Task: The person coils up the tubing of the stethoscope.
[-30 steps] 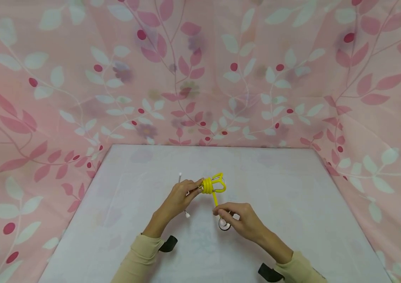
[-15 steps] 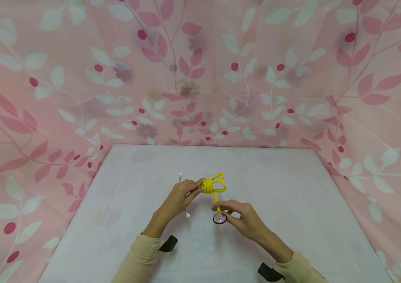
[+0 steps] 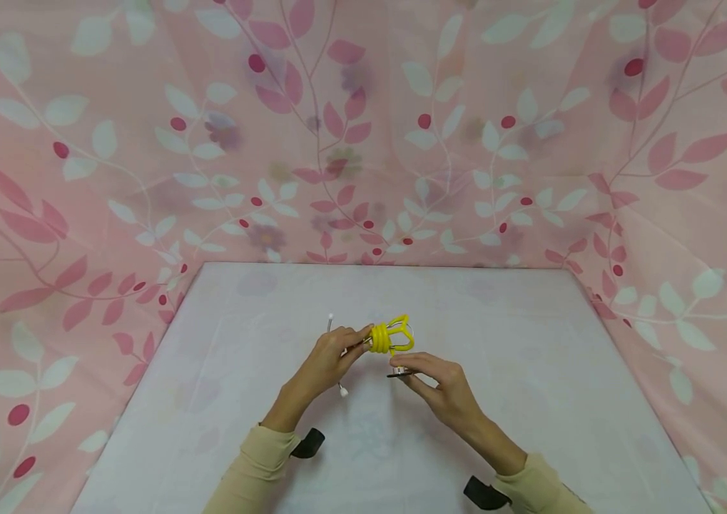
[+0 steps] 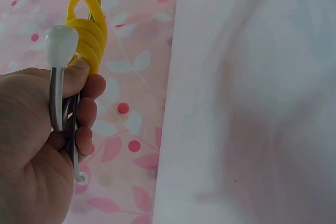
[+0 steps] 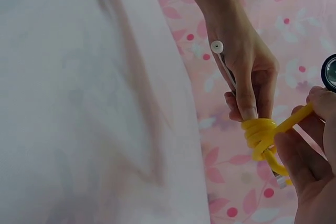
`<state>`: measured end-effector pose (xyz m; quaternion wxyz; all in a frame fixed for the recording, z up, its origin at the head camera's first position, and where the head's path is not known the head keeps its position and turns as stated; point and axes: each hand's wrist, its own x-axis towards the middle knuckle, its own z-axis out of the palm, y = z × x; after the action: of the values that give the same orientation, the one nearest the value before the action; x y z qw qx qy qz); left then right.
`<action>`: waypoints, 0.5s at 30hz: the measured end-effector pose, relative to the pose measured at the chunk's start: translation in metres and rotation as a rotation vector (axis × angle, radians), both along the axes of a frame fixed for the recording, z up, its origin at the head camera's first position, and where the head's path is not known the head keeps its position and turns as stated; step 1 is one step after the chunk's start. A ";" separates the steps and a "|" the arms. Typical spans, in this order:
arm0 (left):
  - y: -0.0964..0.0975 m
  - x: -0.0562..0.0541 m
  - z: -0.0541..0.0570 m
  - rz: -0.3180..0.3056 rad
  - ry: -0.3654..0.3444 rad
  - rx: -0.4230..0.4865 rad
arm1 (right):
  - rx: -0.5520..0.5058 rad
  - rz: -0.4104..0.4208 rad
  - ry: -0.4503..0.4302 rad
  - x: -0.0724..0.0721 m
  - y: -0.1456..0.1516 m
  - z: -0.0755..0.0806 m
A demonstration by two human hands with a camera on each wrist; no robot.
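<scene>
- We're looking at a stethoscope [image 3: 379, 338], and it's hanging in both hands over the middle of the white-covered worktop [image 3: 517, 343].
- The left hand [image 3: 331, 357] is keeping a narrow grip, thumb and fingers closing round the metal ear tubes [image 4: 57, 98], right up against the coil.
- Yellow tubing [image 4: 90, 35] is winding round in several snug turns there, a loop poking out at the far end.
- Over on the other side, the right hand [image 3: 443, 382] is pinching the tubing's free length, the round chest piece [image 5: 331, 72] sitting just beside its fingers.
- And what's blocking the view? That left hand is covering the middle of the ear tubes; one white ear tip [image 3: 344, 392] is showing on the near side, another on the far side.
- Black bands [image 3: 308, 443] are jutting out from both beige sleeves [image 3: 260, 453], near the worktop's front.
- Pink leaf-patterned cloth [image 3: 363, 143] is walling in the back and both sides.
</scene>
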<state>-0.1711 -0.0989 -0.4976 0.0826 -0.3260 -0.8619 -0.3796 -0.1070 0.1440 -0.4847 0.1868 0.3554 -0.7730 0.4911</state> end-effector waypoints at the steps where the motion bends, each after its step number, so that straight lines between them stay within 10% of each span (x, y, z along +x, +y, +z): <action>1: 0.000 0.000 0.000 -0.001 -0.001 0.005 | -0.016 -0.002 -0.003 0.000 0.000 0.000; 15: 0.006 0.001 -0.001 -0.014 -0.008 -0.012 | -0.125 -0.216 -0.043 -0.001 -0.004 0.001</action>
<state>-0.1701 -0.0930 -0.4988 0.0744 -0.3310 -0.8621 -0.3764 -0.1078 0.1402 -0.4834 0.2438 0.2473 -0.7784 0.5230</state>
